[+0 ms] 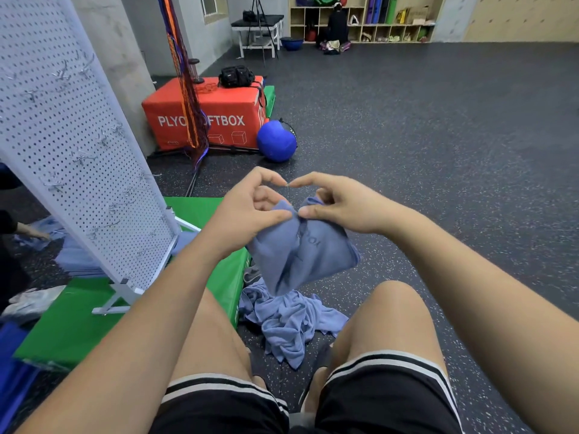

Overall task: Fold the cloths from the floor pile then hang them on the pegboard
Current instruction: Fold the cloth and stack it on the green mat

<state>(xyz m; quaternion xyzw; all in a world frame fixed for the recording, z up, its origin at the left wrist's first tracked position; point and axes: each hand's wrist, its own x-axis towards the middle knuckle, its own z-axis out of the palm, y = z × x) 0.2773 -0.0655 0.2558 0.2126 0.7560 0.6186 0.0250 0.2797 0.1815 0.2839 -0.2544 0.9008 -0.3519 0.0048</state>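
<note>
Here, both arms reach forward over the bare knees (394,308), and the two hands meet in mid-air in front of the person. The left hand (250,208) pinches the top edge of a blue cloth (300,255) between thumb and curled fingers. The right hand (340,205) pinches the same edge just beside it, the thumb tips almost touching. Both index fingers arch upward and nearly meet at their tips. The cloth hangs bunched and creased below the hands, above the pile (288,321) of crumpled blue cloths that lies on the dark speckled floor (438,151) between the knees. To the left stands the white pegboard (72,145), leaning in this view, with metal hooks (83,158) on it and its feet on a green mat (72,327). Beyond it sits a red foam box (216,120) with a black bag (235,76) on top and a blue ball (276,140) just beside it.
</note>
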